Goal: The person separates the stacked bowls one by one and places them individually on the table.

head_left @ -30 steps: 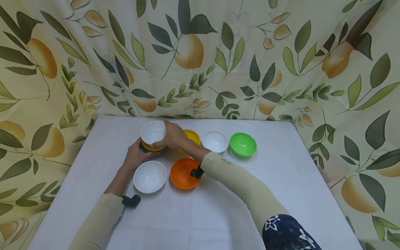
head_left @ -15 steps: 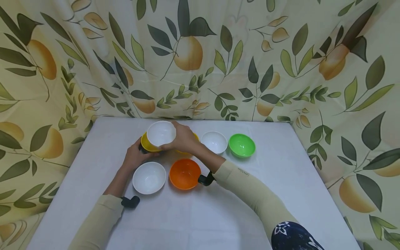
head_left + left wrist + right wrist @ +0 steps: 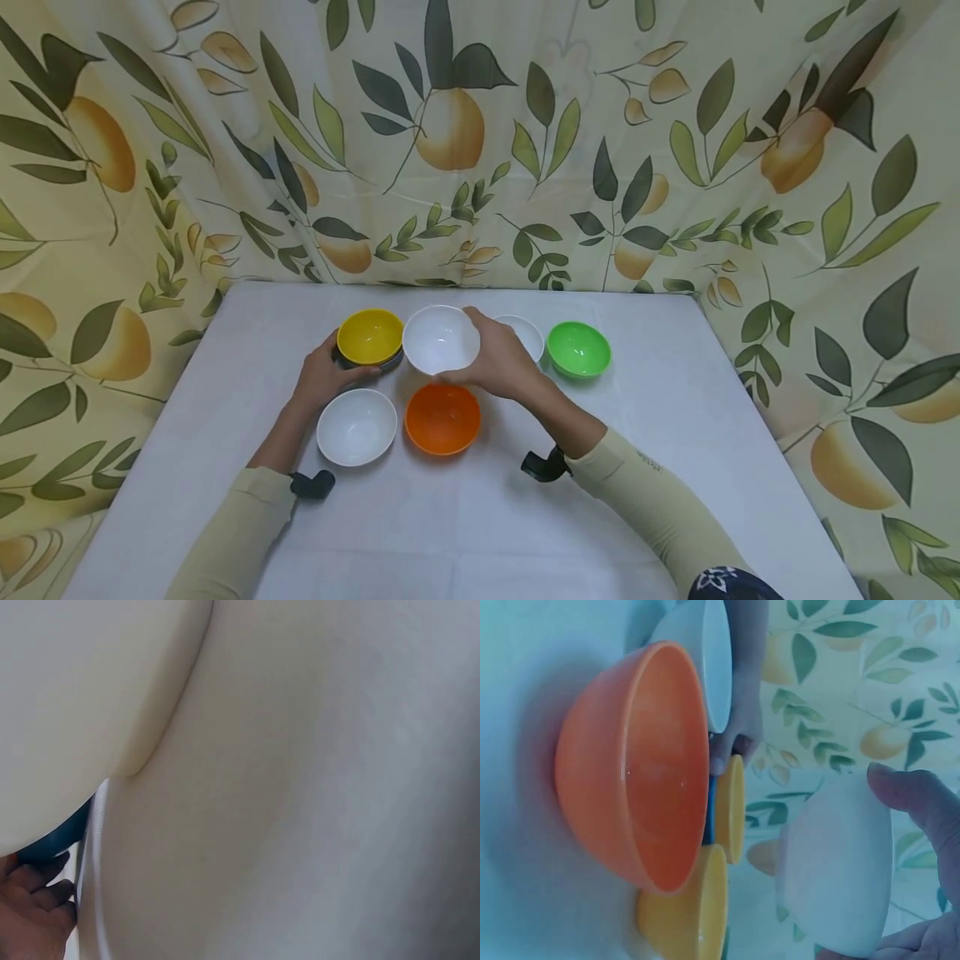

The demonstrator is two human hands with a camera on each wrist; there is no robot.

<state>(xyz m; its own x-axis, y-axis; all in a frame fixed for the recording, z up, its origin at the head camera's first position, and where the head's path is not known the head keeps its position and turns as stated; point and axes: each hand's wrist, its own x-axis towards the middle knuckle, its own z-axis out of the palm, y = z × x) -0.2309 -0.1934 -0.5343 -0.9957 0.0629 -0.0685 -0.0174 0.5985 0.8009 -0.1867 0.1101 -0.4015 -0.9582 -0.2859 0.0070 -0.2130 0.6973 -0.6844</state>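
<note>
My right hand [image 3: 504,354] grips a small white bowl [image 3: 441,340] by its sides, with thumb and fingers at the rim. It is off the table, as the right wrist view shows. My left hand [image 3: 324,377] holds the sides of a dark blue bowl [image 3: 392,362] at the back left. A yellow bowl [image 3: 370,336] sits inside that dark bowl. In the left wrist view, curled fingers [image 3: 45,892] touch the blue bowl [image 3: 58,838], mostly hidden by a large pale bowl [image 3: 82,697].
A white bowl [image 3: 357,427] and an orange bowl [image 3: 442,419] stand in front. Behind the right hand are another white bowl [image 3: 527,333] and a green bowl [image 3: 579,349]. A second yellow bowl [image 3: 686,922], hidden in the head view, appears in the right wrist view.
My right hand has lifted the white bowl off the yellow one and carried it to the right. The left hand stays at the dark blue bowl.
</note>
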